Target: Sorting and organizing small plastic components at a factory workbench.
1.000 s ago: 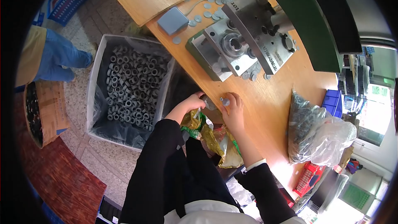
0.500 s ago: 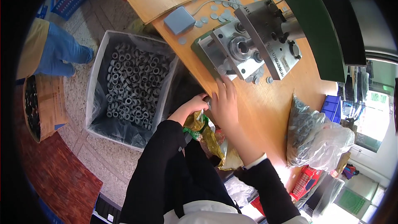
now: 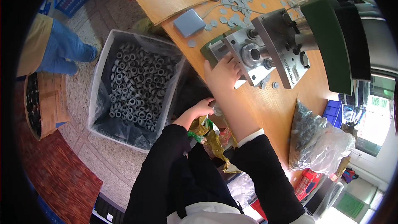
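Observation:
My right hand [image 3: 224, 74] reaches over the bench edge to the left side of a steel press die [image 3: 253, 54]. Its fingers curl against the lower die plate, and whatever they hold is hidden. A round bore opens in that plate, below the upper steel block [image 3: 280, 45]. Lower down, beside the bench edge, my left hand [image 3: 202, 108] is closed, its fingertips against something small and greyish that I cannot make out. Just below it, over my lap, lies a crumpled gold and green bag [image 3: 207, 135].
At left a white bin [image 3: 118, 137] lined with plastic holds many grey rings [image 3: 139, 85]. Flat grey discs [image 3: 234, 18] lie scattered on the bench near a blue-grey box [image 3: 189, 23]. Clear bags [image 3: 327, 141] sit at right. Another person's legs [image 3: 62, 49] stand far left.
My right hand has moved farther along the die's left side, and its fingers have gone from stretched to curled. My left hand stays low near the bag. The whole view has shifted slightly.

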`<state>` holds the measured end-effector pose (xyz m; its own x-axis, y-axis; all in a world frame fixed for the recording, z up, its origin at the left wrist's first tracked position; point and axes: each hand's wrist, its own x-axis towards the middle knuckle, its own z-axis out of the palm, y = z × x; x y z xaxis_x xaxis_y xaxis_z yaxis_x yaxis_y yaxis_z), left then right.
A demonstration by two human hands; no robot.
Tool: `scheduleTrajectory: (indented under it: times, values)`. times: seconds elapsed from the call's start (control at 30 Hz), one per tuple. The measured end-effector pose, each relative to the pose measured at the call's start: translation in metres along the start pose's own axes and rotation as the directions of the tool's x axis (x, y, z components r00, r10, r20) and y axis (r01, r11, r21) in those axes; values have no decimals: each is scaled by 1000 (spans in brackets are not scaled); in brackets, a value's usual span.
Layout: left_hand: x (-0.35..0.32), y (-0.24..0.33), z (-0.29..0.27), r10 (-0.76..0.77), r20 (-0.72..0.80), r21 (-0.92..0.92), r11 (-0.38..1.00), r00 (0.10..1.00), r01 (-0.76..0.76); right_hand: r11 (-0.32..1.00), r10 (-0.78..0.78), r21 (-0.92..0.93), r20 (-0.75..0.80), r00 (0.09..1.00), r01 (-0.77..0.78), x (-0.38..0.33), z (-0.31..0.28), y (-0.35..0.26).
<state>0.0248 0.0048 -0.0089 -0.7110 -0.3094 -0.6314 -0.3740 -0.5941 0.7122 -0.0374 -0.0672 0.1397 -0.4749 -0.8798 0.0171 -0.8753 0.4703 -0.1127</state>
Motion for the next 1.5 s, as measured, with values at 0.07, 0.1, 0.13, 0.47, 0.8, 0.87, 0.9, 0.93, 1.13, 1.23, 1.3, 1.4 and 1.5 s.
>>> scheduleTrajectory:
  times: [0.07, 0.1, 0.13, 0.47, 0.8, 0.87, 0.9, 0.93, 1.13, 1.23, 1.3, 1.4, 1.5]
  values:
    - [-2, 7, 2, 6, 10, 10, 1000, 1000, -6, 1000, 12, -7, -9, 1000, -12, 1, -1, 8]
    - [-2, 11, 3, 11, 19, 24, 1000, 1000, -12, 997, 1, -71, 6, 1000, -1, 1, -2, 10]
    - [-2, 9, 0, 11, 16, 22, 1000, 1000, -12, 998, -3, -70, 7, 1000, 3, 0, -3, 8]
    - [-3, 19, -18, 0, -53, 61, 998, 999, 4, 847, -164, -494, 114, 980, 199, -13, -19, 13]
    - [1, 14, -16, 78, -61, 66, 995, 995, -74, 823, -234, -484, 187, 954, 296, -9, -34, 21]
    - [0, 12, -17, 70, -66, 67, 996, 995, -65, 849, -199, -437, 255, 946, 296, -7, -40, 17]
    - [0, 11, -17, 63, -71, 79, 995, 995, -57, 882, -184, -381, 262, 947, 277, -6, -41, 16]
    - [0, 13, -17, 60, -71, 90, 994, 996, -54, 910, -167, -329, 267, 949, 253, -5, -43, 17]
    - [4, 8, -16, 47, -31, 71, 996, 998, -45, 894, -281, -303, 191, 940, 329, -11, -38, 31]
    - [4, 9, -12, 24, -13, 106, 994, 1000, -23, 870, -361, -326, 90, 928, 370, -15, -36, 38]
    - [1, 8, -13, 20, -12, 88, 996, 1000, -19, 883, -324, -301, 160, 932, 359, -16, -39, 34]
    - [4, 6, -11, 41, 6, 68, 997, 999, -41, 890, -324, -271, 189, 927, 366, -16, -40, 40]
    - [5, 2, -11, 64, -7, 59, 996, 998, -63, 888, -407, -174, 139, 903, 426, -22, -45, 47]
